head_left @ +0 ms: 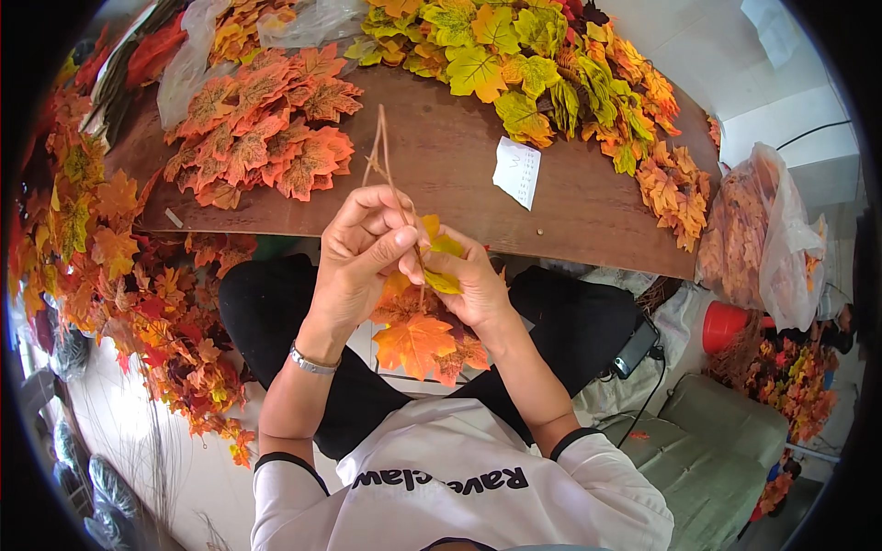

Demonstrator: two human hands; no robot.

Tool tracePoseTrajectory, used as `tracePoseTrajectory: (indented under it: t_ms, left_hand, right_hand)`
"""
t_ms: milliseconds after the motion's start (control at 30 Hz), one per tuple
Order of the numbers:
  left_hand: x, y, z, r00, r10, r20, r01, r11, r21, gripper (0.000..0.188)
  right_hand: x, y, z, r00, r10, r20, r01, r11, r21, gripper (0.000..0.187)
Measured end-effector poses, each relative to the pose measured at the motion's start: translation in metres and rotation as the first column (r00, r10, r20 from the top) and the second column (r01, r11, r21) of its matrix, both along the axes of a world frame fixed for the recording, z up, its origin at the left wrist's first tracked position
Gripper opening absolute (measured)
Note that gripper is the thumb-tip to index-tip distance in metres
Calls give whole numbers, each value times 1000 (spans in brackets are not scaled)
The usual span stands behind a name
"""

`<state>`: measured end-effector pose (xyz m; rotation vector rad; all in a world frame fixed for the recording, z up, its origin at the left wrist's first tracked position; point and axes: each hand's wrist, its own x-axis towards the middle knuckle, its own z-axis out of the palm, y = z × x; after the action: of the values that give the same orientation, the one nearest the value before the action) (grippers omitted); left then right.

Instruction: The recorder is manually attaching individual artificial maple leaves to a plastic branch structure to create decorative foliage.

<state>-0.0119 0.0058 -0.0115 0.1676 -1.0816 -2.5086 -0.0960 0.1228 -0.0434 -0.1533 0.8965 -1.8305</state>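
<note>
My left hand [369,237] pinches a thin brown stem [384,147] whose looped end rises above the table's near edge. Beside it, my right hand [469,283] is closed on a yellow artificial leaf [444,280], partly covered by the fingers. Both hands meet in front of my lap, their fingertips almost touching. Below them hang orange artificial leaves [415,345], seemingly on the same stem; the join is hidden behind my fingers.
On the brown table [413,129] lie a pile of coral-orange leaves [266,129], yellow-green leaves [514,64] and a torn paper slip [516,173]. Leaf garlands [110,266] hang at left. At right are a plastic bag of leaves [758,234], a phone [636,347] and a green padded seat [698,450].
</note>
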Motion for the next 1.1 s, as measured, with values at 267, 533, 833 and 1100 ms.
tracePoseTrajectory:
  t_ms: [267, 533, 833, 1100]
  left_hand:
    - [-3, 7, -2, 979, 206, 8, -197, 944, -267, 27]
    - [-2, 6, 1, 991, 132, 19, -124, 962, -242, 15]
    - [1, 4, 1, 995, 49, 85, -30, 977, -211, 8]
    - [1, 3, 4, 995, 57, 83, -37, 973, -226, 9]
  right_hand:
    - [-8, 7, -14, 974, 198, 108, -186, 976, -111, 28]
    - [-5, 7, -9, 981, 172, 88, -166, 984, -67, 28]
    - [-16, 18, -2, 785, 89, -614, -21, 993, 118, 38]
    - [-205, 70, 57, 333, 55, -941, 433, 878, 204, 19]
